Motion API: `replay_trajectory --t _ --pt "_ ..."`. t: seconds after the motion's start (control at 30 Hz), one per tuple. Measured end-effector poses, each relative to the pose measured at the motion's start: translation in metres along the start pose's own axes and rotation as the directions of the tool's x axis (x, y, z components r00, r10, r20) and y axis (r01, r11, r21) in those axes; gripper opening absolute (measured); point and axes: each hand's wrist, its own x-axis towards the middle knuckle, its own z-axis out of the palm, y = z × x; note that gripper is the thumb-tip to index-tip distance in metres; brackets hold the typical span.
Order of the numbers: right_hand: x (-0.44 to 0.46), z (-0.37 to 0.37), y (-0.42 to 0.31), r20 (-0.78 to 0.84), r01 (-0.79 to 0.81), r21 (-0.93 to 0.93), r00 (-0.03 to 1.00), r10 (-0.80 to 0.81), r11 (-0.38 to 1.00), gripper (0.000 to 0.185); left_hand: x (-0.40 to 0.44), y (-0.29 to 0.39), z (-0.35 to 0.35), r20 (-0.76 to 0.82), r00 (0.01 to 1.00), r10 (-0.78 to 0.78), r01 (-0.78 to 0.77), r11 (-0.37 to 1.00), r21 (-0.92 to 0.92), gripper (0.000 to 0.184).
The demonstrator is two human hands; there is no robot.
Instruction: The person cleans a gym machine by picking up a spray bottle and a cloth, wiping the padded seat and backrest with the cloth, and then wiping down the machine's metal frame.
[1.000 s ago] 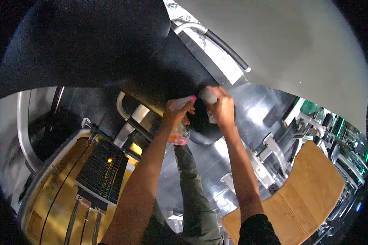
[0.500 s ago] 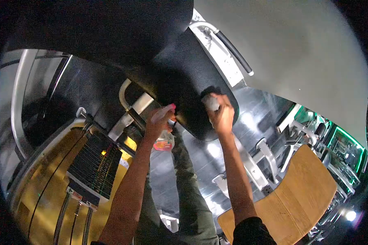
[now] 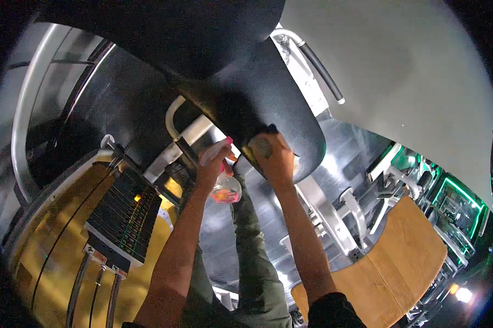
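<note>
My left hand [image 3: 209, 170] is closed around the neck of a clear spray bottle [image 3: 226, 192] with a pink nozzle tip and some pink and orange on its body. It is held just off the near-left edge of a black padded bench seat [image 3: 298, 104]. On that seat, close to the same edge, my right hand [image 3: 280, 165] presses down a bunched greyish cloth [image 3: 261, 146]. Its fingers wrap over the cloth, and part of the wad is hidden by them.
A metal handle with a black grip [image 3: 320, 68] sticks out beyond the seat. At lower left stands a weight stack [image 3: 120, 218] in a yellow-lit frame. A tan curved board [image 3: 389, 268] lies at lower right, with gym machines behind it.
My right hand has slid the cloth leftward over the seat, toward its near edge and the bottle. The left hand stays about where it was, and the view has shifted slightly.
</note>
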Motion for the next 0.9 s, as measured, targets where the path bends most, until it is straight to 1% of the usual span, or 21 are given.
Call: replay_trajectory --t 0.07,0.13,0.2,0.23,0.3,0.33,0.37,0.4,0.43,0.47,0.53,0.57,0.6,0.67,0.7,0.73,0.8,0.83,0.87,0.9 --pt "-0.023 -0.001 -0.002 0.09 -0.027 -0.129 0.995 0.039 0.991 0.033 0.0 -0.003 -0.008 -0.001 1.0 -0.03 0.03 0.999 -0.01 0.038" --pt "-0.038 -0.008 0.005 0.1 -0.024 -0.108 0.994 0.035 0.994 0.036 -0.001 -0.007 -0.015 -0.003 0.998 -0.058 0.057 0.998 -0.022 0.038" --pt "-0.041 -0.015 0.003 0.096 -0.057 -0.162 0.993 0.073 0.985 0.038 -0.002 -0.007 -0.022 -0.018 0.996 -0.087 0.086 0.996 -0.014 0.038" --pt "-0.039 -0.015 0.001 0.086 -0.046 -0.144 0.995 0.059 0.988 0.039 -0.003 -0.005 -0.026 -0.019 0.996 -0.086 0.086 0.996 -0.015 0.038" --pt "-0.029 -0.006 -0.009 0.079 -0.066 -0.161 0.994 0.079 0.985 0.038 -0.005 -0.002 -0.032 0.03 0.999 -0.041 0.04 0.998 0.044 0.037" --pt "-0.023 0.002 -0.014 0.069 -0.088 -0.178 0.992 0.101 0.98 0.036 -0.007 -0.003 -0.033 0.032 0.999 -0.042 0.041 0.998 0.043 0.037" --pt "-0.017 0.014 -0.018 0.068 -0.087 -0.178 0.993 0.101 0.98 0.036 -0.009 -0.005 -0.035 0.014 0.998 -0.061 0.061 0.998 -0.013 0.036" --pt "-0.011 0.03 -0.02 0.045 0.012 -0.172 0.999 -0.004 0.985 0.035 -0.011 -0.006 -0.036 -0.004 0.997 -0.079 0.079 0.995 -0.068 0.036" --pt "-0.009 0.04 -0.025 0.021 0.108 -0.168 0.994 -0.106 0.98 0.033 -0.012 -0.004 -0.036 -0.004 0.997 -0.079 0.079 0.995 -0.065 0.036" --pt "-0.011 0.044 -0.028 0.019 0.107 -0.165 0.994 -0.105 0.981 0.033 -0.012 -0.003 -0.036 -0.016 0.997 -0.08 0.079 0.996 -0.042 0.035" --pt "-0.016 0.046 -0.04 0.217 0.187 -0.239 0.967 -0.136 0.953 0.028 -0.015 0.0 -0.037 -0.029 0.996 -0.083 0.083 0.996 -0.012 0.035" --pt "-0.021 0.046 -0.04 0.229 0.188 -0.301 0.966 -0.121 0.935 0.024 -0.015 0.001 -0.037 -0.035 0.996 -0.085 0.085 0.996 -0.01 0.034" --pt "-0.028 0.045 -0.036 0.227 0.186 -0.298 0.967 -0.12 0.936 0.024 -0.015 0.003 -0.038 -0.042 0.996 -0.084 0.084 0.996 -0.009 0.034" --pt "-0.046 0.037 -0.02 0.208 0.196 -0.4 0.971 -0.12 0.895 0.021 -0.016 0.009 -0.039 -0.044 0.995 -0.084 0.083 0.996 -0.022 0.035" --pt "-0.054 0.032 -0.015 0.223 0.174 -0.413 0.971 -0.087 0.894 0.022 -0.017 0.01 -0.04 -0.046 0.995 -0.083 0.082 0.996 -0.039 0.035" --pt "-0.062 0.025 -0.012 0.224 0.174 -0.414 0.971 -0.086 0.894 0.022 -0.015 0.009 -0.043 -0.046 0.995 -0.085 0.083 0.996 -0.04 0.035" --pt "-0.072 0.013 -0.008 0.19 0.122 -0.349 0.98 -0.058 0.929 0.024 -0.01 0.008 -0.051 0.003 0.995 -0.096 0.096 0.995 -0.012 0.035" --pt "-0.072 0.01 -0.008 0.196 0.11 -0.355 0.98 -0.041 0.928 0.025 -0.01 0.007 -0.051 0.003 0.995 -0.096 0.096 0.995 -0.011 0.035" --pt "-0.071 0.013 -0.008 0.196 0.11 -0.354 0.98 -0.041 0.929 0.025 -0.01 0.007 -0.052 -0.011 0.994 -0.113 0.112 0.992 -0.058 0.035" --pt "-0.066 0.017 -0.01 0.183 0.086 -0.313 0.983 -0.029 0.946 0.026 -0.01 0.007 -0.051 -0.024 0.991 -0.132 0.129 0.986 -0.105 0.034"
